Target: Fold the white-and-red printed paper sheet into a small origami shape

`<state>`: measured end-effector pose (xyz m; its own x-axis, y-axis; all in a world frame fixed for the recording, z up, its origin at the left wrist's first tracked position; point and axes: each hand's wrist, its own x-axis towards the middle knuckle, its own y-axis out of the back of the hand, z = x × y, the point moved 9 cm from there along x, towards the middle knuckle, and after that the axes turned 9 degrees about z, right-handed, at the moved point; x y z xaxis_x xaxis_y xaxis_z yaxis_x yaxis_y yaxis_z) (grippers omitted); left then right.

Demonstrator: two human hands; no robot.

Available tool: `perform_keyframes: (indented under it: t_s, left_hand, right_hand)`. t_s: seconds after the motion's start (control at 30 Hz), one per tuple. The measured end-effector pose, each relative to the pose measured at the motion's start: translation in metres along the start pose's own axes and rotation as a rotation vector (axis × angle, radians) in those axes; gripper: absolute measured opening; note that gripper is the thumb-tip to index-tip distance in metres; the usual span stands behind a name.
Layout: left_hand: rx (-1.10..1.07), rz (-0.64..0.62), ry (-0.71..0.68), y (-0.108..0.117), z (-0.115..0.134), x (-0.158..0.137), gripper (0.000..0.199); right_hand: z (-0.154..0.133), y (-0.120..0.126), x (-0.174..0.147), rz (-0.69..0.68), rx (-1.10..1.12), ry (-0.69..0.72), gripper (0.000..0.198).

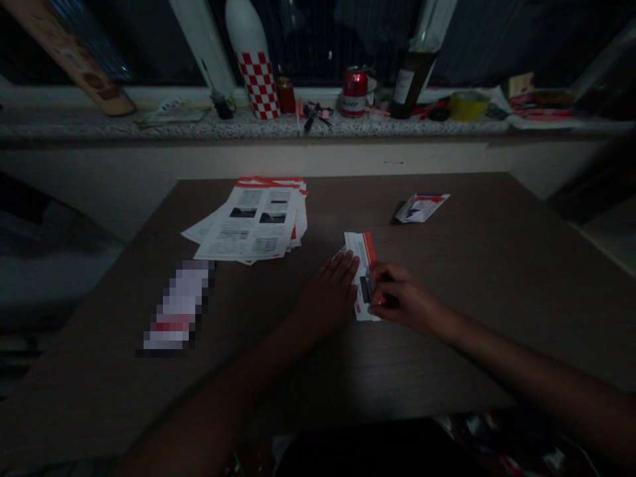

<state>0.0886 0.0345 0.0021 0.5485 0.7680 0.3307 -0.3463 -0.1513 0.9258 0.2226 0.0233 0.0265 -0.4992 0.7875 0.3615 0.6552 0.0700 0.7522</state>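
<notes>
Bare hands [328, 291], bare forearms [268, 358] and nearly black clothing [368, 454] (its details lost in shadow).

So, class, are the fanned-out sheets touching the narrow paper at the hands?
Apart. The head view plainly shows tabletop between the sheets and the narrow paper.

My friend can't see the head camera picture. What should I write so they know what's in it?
A person's left hand rests on a narrow printed paper on a brown table while the right hand touches its right edge. A pile of printed sheets lies farther left, a folded paper farther right, and a windowsill behind holds a red can.
</notes>
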Motion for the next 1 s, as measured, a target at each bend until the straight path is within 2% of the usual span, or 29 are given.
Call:
perform_keyframes:
  t_s: [0.2,0.33,0.47,0.67,0.83,1.0]
  left_hand:
    - [-0.019,0.008,-0.002,-0.001,-0.001,0.0,0.055]
    - [-0.051,0.015,0.004,0.0,-0.003,0.0,0.055]
    - [-0.093,0.005,0.001,0.001,-0.006,0.0,0.058]
    - [-0.14,-0.025,-0.018,0.003,-0.01,0.0,0.055]
    - [-0.099,-0.019,-0.107,0.007,-0.009,-0.002,0.053]
    - [-0.045,0.017,-0.045,0.022,-0.023,0.001,0.048]
  right_hand:
    - [-0.014,-0.004,-0.011,-0.04,0.049,-0.005,0.019]
    - [-0.014,-0.003,-0.012,-0.044,0.086,-0.01,0.013]
    - [-0.003,0.01,-0.001,0.011,0.101,-0.004,0.006]
    - [0.021,0.017,0.023,0.05,-0.08,0.086,0.033]
    - [0.032,0.003,0.026,-0.019,-0.145,0.148,0.038]
    - [0.033,0.007,0.022,-0.023,-0.226,0.142,0.04]
